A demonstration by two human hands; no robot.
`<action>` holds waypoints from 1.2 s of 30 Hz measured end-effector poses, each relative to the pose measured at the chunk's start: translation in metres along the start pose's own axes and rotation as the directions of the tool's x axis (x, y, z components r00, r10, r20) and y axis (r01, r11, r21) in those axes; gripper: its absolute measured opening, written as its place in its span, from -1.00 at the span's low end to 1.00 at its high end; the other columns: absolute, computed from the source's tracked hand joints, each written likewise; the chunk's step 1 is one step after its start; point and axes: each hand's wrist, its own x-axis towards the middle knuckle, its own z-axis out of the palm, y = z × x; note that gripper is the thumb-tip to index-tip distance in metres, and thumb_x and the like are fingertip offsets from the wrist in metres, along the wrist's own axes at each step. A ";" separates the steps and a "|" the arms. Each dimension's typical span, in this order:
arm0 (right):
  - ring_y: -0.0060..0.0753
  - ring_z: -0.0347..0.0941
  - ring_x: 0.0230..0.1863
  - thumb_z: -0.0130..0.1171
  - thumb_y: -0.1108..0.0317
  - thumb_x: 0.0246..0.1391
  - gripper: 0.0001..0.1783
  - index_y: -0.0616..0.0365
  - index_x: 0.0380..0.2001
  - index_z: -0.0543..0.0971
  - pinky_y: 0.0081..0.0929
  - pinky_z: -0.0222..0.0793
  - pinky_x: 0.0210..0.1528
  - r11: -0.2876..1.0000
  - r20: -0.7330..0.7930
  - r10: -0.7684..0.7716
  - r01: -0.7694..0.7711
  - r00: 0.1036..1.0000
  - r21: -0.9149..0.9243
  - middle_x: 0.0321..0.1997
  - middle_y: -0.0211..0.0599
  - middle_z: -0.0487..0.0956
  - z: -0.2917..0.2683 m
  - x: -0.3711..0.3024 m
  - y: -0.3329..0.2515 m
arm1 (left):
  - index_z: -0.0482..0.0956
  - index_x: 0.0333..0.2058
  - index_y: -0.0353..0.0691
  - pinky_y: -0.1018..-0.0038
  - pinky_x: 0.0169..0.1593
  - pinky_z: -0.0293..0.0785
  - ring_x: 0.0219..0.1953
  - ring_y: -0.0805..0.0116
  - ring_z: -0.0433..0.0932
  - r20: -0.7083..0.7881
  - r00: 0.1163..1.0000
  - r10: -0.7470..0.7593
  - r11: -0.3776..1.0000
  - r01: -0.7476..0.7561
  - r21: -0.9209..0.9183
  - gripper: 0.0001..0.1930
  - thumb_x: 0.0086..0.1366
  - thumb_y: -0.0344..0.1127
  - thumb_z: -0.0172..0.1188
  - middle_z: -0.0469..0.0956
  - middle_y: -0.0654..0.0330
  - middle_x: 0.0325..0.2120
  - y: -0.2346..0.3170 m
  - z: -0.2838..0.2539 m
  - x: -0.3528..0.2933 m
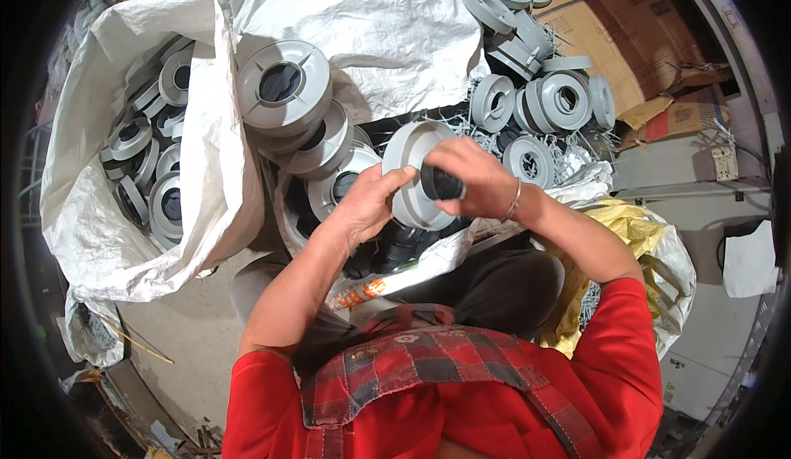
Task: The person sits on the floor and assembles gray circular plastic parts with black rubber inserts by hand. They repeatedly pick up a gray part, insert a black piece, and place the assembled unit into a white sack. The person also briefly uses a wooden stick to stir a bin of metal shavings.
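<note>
My left hand (368, 203) grips the rim of a grey round plastic disc (409, 156) held up in front of me. My right hand (476, 177) is closed around a black round insert (440, 184) pressed against the middle of that disc. A stack of like grey discs (284, 88) with dark centre holes leans just left of my hands. Below my hands lie several black inserts (395, 249) in an open bag.
A white woven sack (99, 138) full of grey discs stands at the left. More grey discs (544, 96) lie piled at the upper right among plastic shavings. Flattened cardboard (626, 30) is behind them, a yellow sack (634, 228) at my right.
</note>
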 end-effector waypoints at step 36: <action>-0.04 0.48 -0.07 0.34 0.30 -0.16 -0.43 0.17 -0.01 0.46 -0.33 0.40 0.00 0.989 -0.160 -0.138 0.145 0.977 0.032 0.01 -0.09 0.50 0.040 -0.054 0.048 | 0.28 0.12 -0.33 0.34 0.08 0.40 -0.05 0.27 0.50 -0.173 0.981 -0.093 0.976 0.056 -0.210 -0.48 0.31 -0.10 0.09 0.50 0.11 -0.08 -0.017 -0.003 0.026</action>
